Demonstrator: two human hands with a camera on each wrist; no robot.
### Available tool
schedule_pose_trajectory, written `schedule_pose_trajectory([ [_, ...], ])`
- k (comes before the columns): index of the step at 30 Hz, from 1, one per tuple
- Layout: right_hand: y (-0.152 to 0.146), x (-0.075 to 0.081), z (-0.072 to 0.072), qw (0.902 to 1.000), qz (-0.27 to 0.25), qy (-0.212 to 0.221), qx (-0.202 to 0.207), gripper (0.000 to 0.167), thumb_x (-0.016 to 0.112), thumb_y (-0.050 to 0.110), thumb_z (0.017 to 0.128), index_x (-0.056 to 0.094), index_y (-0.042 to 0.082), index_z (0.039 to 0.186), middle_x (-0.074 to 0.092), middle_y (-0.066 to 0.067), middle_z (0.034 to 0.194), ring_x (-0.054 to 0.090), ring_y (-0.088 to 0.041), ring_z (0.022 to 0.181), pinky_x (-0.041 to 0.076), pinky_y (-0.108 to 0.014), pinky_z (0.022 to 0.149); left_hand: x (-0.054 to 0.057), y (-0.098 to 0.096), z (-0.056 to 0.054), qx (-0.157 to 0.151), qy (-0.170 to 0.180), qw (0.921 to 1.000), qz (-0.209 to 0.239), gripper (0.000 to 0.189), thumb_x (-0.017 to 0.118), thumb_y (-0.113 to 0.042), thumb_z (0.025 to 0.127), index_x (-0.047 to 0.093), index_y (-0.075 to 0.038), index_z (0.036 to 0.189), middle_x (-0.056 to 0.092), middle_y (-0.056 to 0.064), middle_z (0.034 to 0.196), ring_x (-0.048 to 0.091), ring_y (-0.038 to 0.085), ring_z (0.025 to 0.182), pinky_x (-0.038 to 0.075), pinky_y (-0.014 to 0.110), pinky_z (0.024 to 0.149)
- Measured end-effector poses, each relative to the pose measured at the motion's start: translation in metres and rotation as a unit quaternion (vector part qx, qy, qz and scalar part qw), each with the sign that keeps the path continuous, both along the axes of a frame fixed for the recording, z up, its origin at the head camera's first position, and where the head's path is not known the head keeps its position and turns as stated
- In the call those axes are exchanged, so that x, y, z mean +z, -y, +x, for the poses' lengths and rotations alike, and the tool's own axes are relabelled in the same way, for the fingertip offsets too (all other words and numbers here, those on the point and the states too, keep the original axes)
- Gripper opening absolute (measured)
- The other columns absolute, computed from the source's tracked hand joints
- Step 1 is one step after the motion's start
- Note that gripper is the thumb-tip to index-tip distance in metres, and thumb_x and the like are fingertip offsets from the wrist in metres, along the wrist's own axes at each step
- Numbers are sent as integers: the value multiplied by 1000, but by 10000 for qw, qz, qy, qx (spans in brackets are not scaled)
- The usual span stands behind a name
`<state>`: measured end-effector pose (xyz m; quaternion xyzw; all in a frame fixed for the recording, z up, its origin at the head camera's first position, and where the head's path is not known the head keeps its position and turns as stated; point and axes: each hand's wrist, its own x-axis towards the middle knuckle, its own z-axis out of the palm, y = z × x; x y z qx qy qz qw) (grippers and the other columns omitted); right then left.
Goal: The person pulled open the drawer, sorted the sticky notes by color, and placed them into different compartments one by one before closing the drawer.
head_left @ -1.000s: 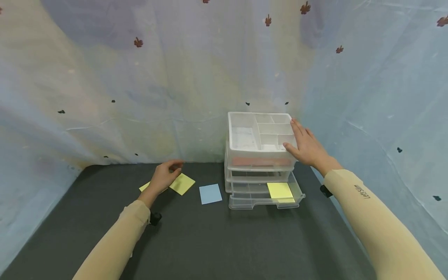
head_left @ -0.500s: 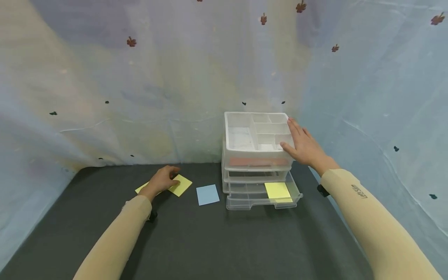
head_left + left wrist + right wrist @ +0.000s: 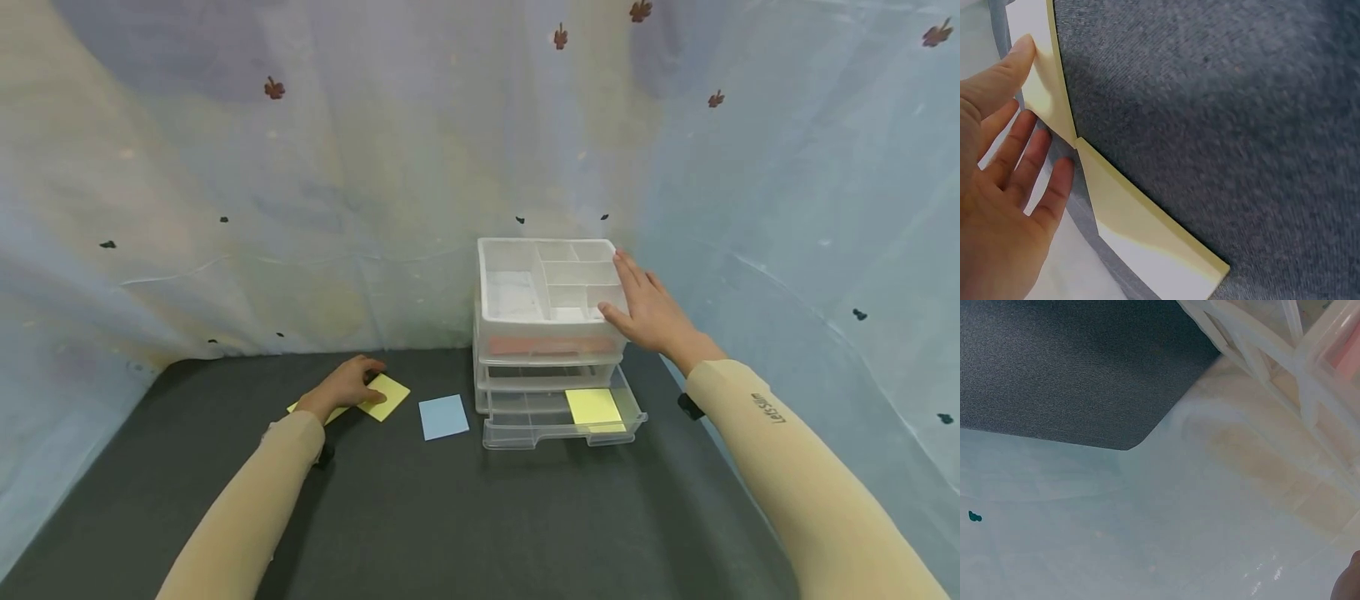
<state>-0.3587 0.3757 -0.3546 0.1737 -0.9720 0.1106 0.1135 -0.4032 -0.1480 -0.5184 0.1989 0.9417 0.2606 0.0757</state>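
In the head view my left hand (image 3: 347,388) is at a yellow sticky note pad (image 3: 393,395) on the dark table. The left wrist view shows the thumb lying on that pad's top face (image 3: 1047,78), with the other fingers spread loosely along its far edge. A second yellow pad (image 3: 1147,219) lies corner to corner with it, nearer the wrist. My right hand (image 3: 652,312) rests on the right rim of a white plastic drawer organizer (image 3: 551,327), fingers extended. The organizer's bottom drawer (image 3: 517,433) is pulled out and holds another yellow pad (image 3: 592,408).
A light blue sticky note pad (image 3: 443,417) lies between the left hand and the drawer. Something pinkish (image 3: 547,344) shows through the organizer's upper drawer front. Behind the table (image 3: 420,517) hangs a patterned curtain (image 3: 405,183).
My left hand has come down onto the yellow pad, its thumb now over the pad's near part. The right hand stays on the organizer. The head view has shifted slightly.
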Motion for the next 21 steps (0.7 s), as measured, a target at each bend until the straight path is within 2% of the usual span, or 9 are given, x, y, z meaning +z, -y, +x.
schedule_pose_trajectory([
  [6, 0, 0, 0, 10000, 27, 46, -41, 85, 48, 43, 109, -1, 3, 166, -1, -17, 174, 10, -42, 158, 5, -59, 127, -3, 0, -3, -112, -51, 9999, -47, 59, 82, -15, 89, 59, 8, 139, 54, 31, 133, 57, 44, 114, 49, 57, 98],
  [9, 0, 0, 0, 10000, 22, 60, -45, 86, 48, 43, 109, -2, 3, 166, -1, -17, 174, 10, -42, 158, 5, -60, 126, 0, -2, -1, -188, 32, 9998, -84, 58, 81, -13, 90, 59, 9, 138, 51, 34, 134, 54, 47, 117, 47, 59, 99],
  [14, 0, 0, -1, 10000, 25, 18, -17, 86, 48, 44, 109, -2, 3, 166, 0, -17, 174, 10, -43, 158, 6, -60, 126, 5, -9, 4, -52, 257, 9995, -193, 53, 77, -12, 92, 59, 8, 138, 44, 36, 140, 45, 52, 128, 42, 61, 104],
  [21, 0, 1, 0, 9999, 86, 61, -49, 86, 46, 45, 109, -2, 3, 166, -3, -16, 174, 10, -43, 158, 6, -59, 127, 8, -12, 6, 96, 356, 9987, -360, 49, 76, -11, 93, 60, 8, 136, 42, 37, 142, 42, 53, 132, 40, 60, 108],
])
